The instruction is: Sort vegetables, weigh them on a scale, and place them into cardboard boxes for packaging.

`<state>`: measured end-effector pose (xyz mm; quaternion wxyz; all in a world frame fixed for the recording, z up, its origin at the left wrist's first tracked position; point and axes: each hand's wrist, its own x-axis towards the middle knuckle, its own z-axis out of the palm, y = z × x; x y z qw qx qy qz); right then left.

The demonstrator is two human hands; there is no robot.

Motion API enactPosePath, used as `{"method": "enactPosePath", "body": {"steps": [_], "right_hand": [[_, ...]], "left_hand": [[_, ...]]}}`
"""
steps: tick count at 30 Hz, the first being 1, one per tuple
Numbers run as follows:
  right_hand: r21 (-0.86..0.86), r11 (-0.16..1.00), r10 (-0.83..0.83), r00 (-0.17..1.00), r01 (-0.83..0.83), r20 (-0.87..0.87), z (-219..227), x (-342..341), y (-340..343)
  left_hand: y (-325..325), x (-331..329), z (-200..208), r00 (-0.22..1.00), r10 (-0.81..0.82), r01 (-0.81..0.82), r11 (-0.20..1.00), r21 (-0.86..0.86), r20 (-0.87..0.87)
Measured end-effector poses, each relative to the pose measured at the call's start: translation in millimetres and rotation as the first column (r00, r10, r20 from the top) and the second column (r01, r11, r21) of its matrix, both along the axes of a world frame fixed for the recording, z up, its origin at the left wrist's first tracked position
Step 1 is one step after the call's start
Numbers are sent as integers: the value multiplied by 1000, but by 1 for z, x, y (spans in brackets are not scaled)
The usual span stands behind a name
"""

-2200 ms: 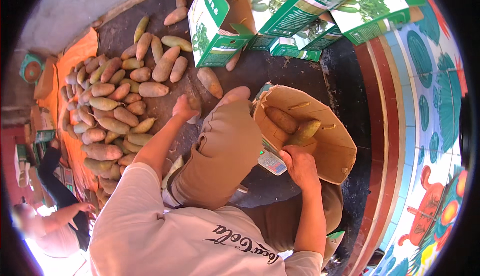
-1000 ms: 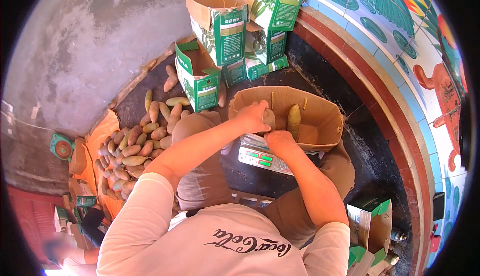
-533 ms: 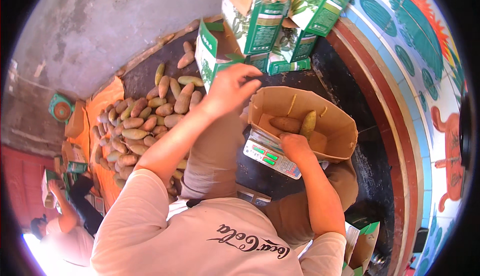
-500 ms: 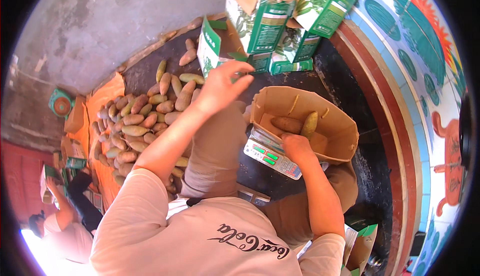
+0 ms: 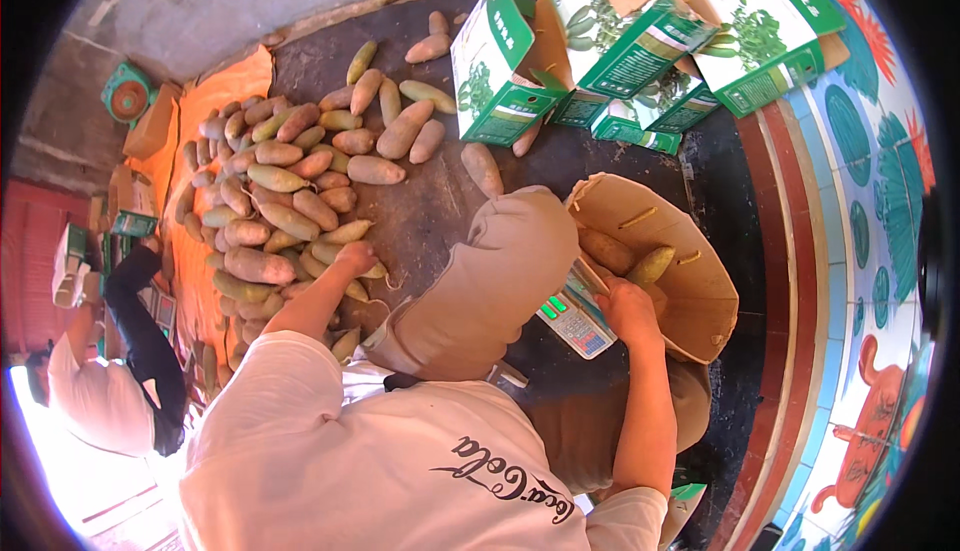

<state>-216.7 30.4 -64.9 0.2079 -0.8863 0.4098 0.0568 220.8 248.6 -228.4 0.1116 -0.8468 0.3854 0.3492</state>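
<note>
My left hand [image 5: 355, 259] is down on the near right side of a heap of long brown and greenish tubers [image 5: 277, 179]. Its fingers are mostly hidden, and I cannot make out whether they grip one. My right hand [image 5: 630, 311] is closed on the near rim of an open cardboard box [image 5: 700, 296]. Inside the box lie a brown tuber [image 5: 606, 249] and a greenish one [image 5: 652, 265]. A digital scale [image 5: 575, 323] with green lit displays shows beside the box, partly covered by it.
Green and white printed cartons [image 5: 640, 41] stand at the back right. A few loose tubers [image 5: 482, 169] lie on the dark floor mat. An orange sheet [image 5: 185, 281] runs under the heap's left side. Another person [image 5: 105, 391] sits at the far left. A painted tiled wall [image 5: 850, 201] rises at right.
My left hand has come down from in front of the cartons to the tuber heap. The box looks more tilted, with my right hand still on its rim. The view has shifted.
</note>
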Motion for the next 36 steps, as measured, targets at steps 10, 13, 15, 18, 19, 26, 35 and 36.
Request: {"method": "enactPosePath", "body": {"steps": [10,13,15,18,19,26,35,36], "right_hand": [[82,993,-77,997,79,-24,5,10,2],[68,993,-98,994,101,-57,2,3,2],[63,993,-98,994,102,-53,1,3,2],[68,993,-93,994,97,-63,5,16,3],[66,992,-102,993,106,-62,4,13,3],[39,987,-152,986,154,-65,3,8,7],[-26,991,-131,988,129,-79,0,5,7],[-28,991,-133,987,131,-89,0,3,7]], "left_hand": [[110,-30,-36,993,-115,98,893,439,11],[103,-39,-9,982,-178,133,892,431,64],[107,-33,-2,926,-320,220,888,403,200],[152,9,-46,920,-248,129,923,362,304],[141,9,-44,922,-253,140,923,357,293],[107,-13,-32,969,-224,159,887,434,103],[68,-84,-78,958,-238,230,971,-69,-159],[59,-90,-80,928,-337,334,941,-45,-156]]}}
